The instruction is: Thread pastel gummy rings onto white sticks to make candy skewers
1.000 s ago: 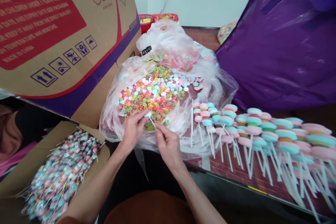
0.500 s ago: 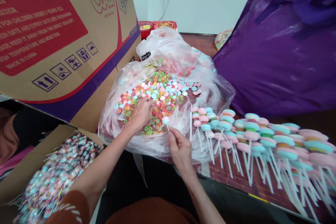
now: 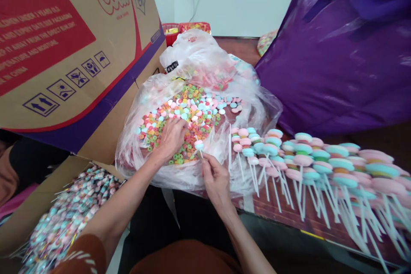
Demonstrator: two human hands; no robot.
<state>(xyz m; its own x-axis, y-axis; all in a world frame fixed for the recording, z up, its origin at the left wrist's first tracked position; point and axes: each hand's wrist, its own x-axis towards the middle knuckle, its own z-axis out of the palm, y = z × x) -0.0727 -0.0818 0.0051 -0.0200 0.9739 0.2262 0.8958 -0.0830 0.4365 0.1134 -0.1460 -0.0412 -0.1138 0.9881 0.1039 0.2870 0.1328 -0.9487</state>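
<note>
My right hand (image 3: pixel 216 177) pinches a white lollipop stick (image 3: pixel 201 153) between thumb and fingertips. Near the top of that stick sit pale pink and blue candies (image 3: pixel 199 144), with a short tip poking out above. My left hand (image 3: pixel 173 136) reaches into the loose candy pile (image 3: pixel 189 128), its fingers curled down; their tips, and anything between them, are hidden. The pile mixes small gummy rings with pink, blue and white tablets, on a crumpled clear plastic bag (image 3: pixel 131 154). Beside my right hand, finished-looking candy lollipops (image 3: pixel 303 160) lie in a long row along the table.
A large printed carton (image 3: pixel 73 30) stands on the left. Below it, an open box (image 3: pixel 69 218) holds many wrapped lollipops. A big purple bag (image 3: pixel 340 60) fills the right rear. Behind the plastic sits a red basket (image 3: pixel 170 36). The table's front edge (image 3: pixel 313 234) crosses the lower right.
The whole scene has shifted slightly left and up as the view turned. My right hand still holds the stick, and my left hand stays in the candy pile.
</note>
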